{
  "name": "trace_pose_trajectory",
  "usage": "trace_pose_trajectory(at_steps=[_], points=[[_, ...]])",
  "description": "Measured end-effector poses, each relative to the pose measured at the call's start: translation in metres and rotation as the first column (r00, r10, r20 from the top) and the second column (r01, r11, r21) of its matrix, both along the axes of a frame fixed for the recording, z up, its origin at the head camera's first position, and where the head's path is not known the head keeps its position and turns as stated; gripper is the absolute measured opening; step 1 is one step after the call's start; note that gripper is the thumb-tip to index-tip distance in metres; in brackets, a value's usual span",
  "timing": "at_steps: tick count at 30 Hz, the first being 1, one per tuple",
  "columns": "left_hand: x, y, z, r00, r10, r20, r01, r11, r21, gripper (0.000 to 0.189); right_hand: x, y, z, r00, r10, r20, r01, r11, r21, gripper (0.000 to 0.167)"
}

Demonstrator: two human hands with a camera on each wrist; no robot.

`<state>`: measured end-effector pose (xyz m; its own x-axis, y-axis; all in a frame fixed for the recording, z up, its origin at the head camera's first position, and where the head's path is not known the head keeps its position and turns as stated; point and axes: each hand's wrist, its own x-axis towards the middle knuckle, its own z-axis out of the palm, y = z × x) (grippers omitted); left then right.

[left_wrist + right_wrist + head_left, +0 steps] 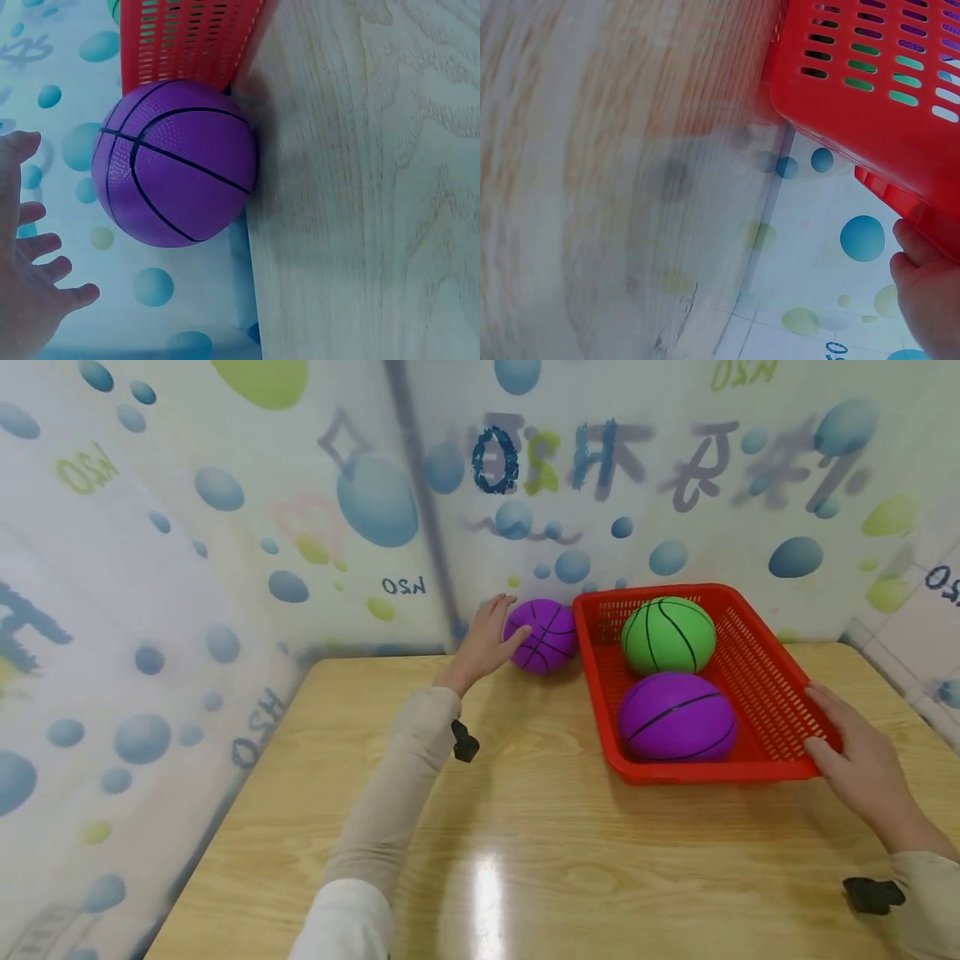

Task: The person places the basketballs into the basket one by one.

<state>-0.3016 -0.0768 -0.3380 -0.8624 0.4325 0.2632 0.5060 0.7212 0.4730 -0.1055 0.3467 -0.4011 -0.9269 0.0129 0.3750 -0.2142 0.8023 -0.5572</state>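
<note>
My left hand (pixel 486 642) reaches to the back of the table, fingers spread, beside a purple ball (pixel 547 637) with black basketball lines. In the left wrist view, a gap shows between those fingers (pixel 46 271) and the ball (pixel 176 165). That ball sits right at the left wall of a red plastic basket (pixel 720 772) with slotted sides. Inside the basket lie a green ball (pixel 667 633) and another purple ball (pixel 677 718). My right hand (pixel 862 760) grips the basket's rim at its near right corner, thumb over the top; the other fingers are partly hidden.
The light wood table (pixel 525 827) meets a wall covering (pixel 300 527) printed with blue and green bubbles at its back edge. The covering also runs along the left side and at the far right. Black wrist-worn devices (pixel 464 742) sit on both sleeves.
</note>
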Motion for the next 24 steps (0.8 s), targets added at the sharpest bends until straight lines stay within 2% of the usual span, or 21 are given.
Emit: trace_pose_trajectory(at_steps=[6, 13, 17, 24], points=[[-0.005, 0.005, -0.011, 1.000, 0.021, -0.009, -0.022, 0.999, -0.026, 0.068, 0.001, 0.000, 0.000, 1.000, -0.017, 0.007, 0.017, 1.000, 0.008, 0.059], [-0.009, 0.012, -0.026, 0.998, 0.047, 0.028, -0.048, 0.999, 0.011, 0.076, 0.000, 0.002, 0.001, 0.999, 0.031, 0.007, -0.031, 0.999, -0.022, 0.058], [-0.011, 0.015, -0.031, 0.997, 0.057, 0.061, -0.060, 0.997, 0.043, 0.078, 0.001, 0.003, 0.000, 0.999, 0.024, 0.022, -0.024, 0.999, -0.025, 0.058], [-0.014, 0.019, -0.035, 0.996, 0.056, 0.065, -0.060, 0.996, 0.070, 0.081, 0.000, 0.004, 0.000, 0.999, 0.021, 0.025, -0.020, 1.000, -0.023, 0.058]])
